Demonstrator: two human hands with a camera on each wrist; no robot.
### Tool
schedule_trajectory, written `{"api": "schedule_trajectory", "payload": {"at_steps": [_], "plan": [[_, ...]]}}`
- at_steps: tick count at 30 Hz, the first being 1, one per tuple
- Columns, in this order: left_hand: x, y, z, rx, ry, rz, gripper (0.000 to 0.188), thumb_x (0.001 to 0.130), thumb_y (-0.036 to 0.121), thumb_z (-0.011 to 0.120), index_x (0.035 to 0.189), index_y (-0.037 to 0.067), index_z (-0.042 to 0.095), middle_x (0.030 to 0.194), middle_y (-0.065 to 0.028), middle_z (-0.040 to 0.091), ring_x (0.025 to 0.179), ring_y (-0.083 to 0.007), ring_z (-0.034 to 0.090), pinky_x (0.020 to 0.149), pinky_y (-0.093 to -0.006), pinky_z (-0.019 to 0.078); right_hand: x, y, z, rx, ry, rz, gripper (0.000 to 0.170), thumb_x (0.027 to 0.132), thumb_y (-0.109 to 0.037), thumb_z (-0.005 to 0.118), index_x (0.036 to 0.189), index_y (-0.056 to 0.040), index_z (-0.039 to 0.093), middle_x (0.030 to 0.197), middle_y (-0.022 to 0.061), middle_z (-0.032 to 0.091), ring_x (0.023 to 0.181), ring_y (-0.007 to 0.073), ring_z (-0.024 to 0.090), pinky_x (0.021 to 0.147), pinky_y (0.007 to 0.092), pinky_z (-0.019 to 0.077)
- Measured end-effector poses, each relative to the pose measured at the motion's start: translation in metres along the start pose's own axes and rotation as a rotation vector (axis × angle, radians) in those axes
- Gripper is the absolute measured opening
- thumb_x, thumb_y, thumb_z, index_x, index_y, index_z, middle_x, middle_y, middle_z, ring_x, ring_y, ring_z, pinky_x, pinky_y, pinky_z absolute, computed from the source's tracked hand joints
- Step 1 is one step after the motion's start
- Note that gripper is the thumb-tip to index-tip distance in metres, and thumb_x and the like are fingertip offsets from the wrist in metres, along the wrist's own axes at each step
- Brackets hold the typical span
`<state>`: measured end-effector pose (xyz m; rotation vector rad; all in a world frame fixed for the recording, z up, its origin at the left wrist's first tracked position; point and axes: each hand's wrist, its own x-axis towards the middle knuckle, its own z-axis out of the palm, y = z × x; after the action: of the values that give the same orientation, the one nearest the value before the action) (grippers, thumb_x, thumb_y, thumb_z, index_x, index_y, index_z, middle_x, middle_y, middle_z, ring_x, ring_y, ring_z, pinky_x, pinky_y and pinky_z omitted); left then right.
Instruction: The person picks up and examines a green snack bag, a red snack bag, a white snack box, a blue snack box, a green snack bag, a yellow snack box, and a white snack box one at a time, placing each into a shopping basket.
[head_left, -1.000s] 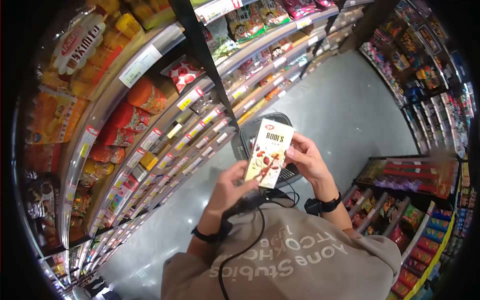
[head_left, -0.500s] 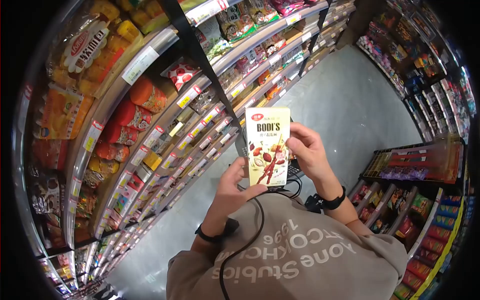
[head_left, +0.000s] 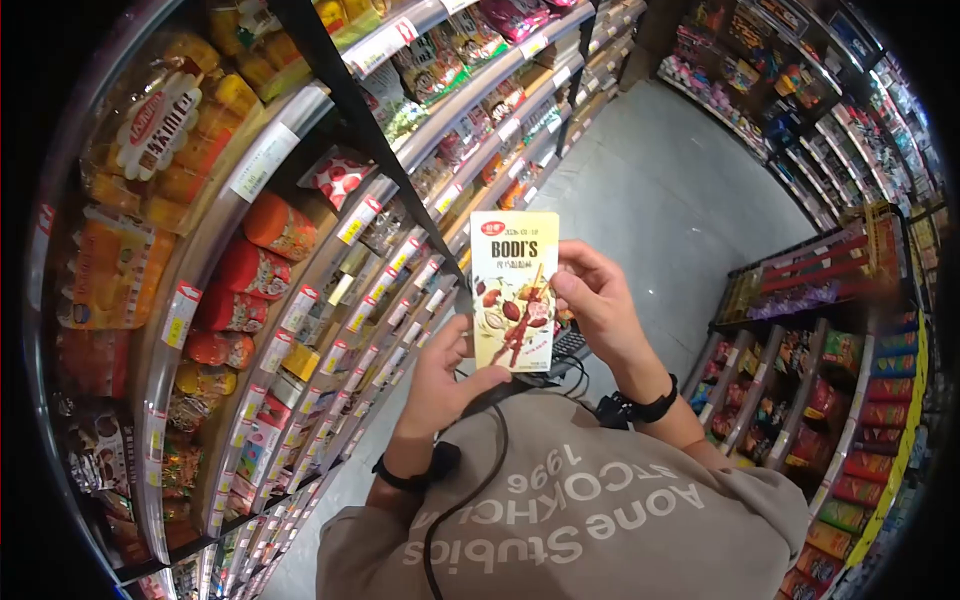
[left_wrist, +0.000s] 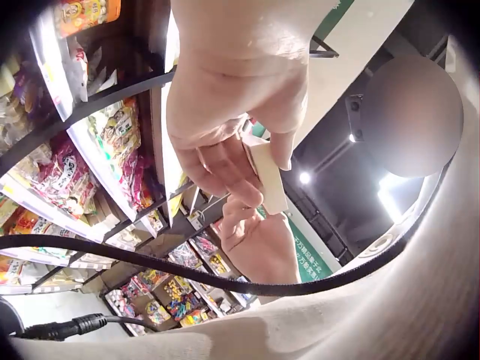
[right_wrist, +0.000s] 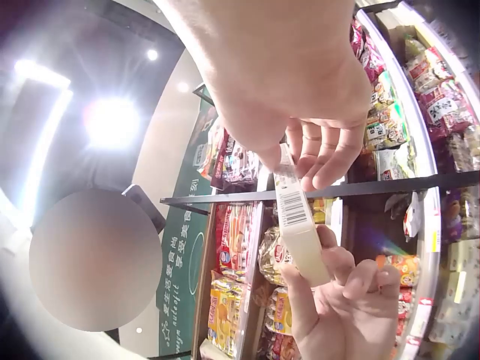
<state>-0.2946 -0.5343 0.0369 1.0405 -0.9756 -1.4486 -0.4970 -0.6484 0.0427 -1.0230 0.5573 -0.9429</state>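
A cream-yellow snack box (head_left: 515,290) marked BODI'S, printed with nuts and chocolate-coated sticks, is held upright before the chest, its front toward the head camera. My left hand (head_left: 440,375) grips its lower left corner, thumb along the bottom edge and fingers behind. The right hand (head_left: 598,305) pinches the right edge, thumb at the front. In the right wrist view the narrow side of the box (right_wrist: 296,217) shows a barcode between both hands. The left wrist view catches a pale narrow side of the box (left_wrist: 267,178) between thumb and fingers.
Shelves of packaged snacks (head_left: 240,260) curve along the left, close to the left arm. A dark basket (head_left: 570,345) is partly hidden behind the box. Low display racks (head_left: 790,390) stand at the right. Grey floor (head_left: 690,190) runs ahead, and a black cable (head_left: 470,480) hangs over the shirt.
The box has turned from tilted to upright, facing the head camera more squarely. Over the last half second it shifts slightly left in view. Both hands keep hold of it.
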Motion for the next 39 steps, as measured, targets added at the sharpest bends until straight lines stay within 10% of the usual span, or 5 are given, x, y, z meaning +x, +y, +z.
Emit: {"api": "schedule_trajectory", "payload": {"at_steps": [39], "plan": [[-0.039,-0.021,-0.021,0.049,0.052,-0.026,0.049,0.091,0.006,0.074,0.133,-0.005,0.052,0.107,-0.0115,0.072,0.095,-0.0142,0.067,0.080,-0.0291,0.0567,-0.022,0.027,0.017,-0.055,-0.008,0.154,0.029,0.101,-0.016,0.062,0.123,0.0025,0.062,0.089,0.0038,0.068,0.067,0.0080,0.059,0.059,0.0232,0.0487]]}}
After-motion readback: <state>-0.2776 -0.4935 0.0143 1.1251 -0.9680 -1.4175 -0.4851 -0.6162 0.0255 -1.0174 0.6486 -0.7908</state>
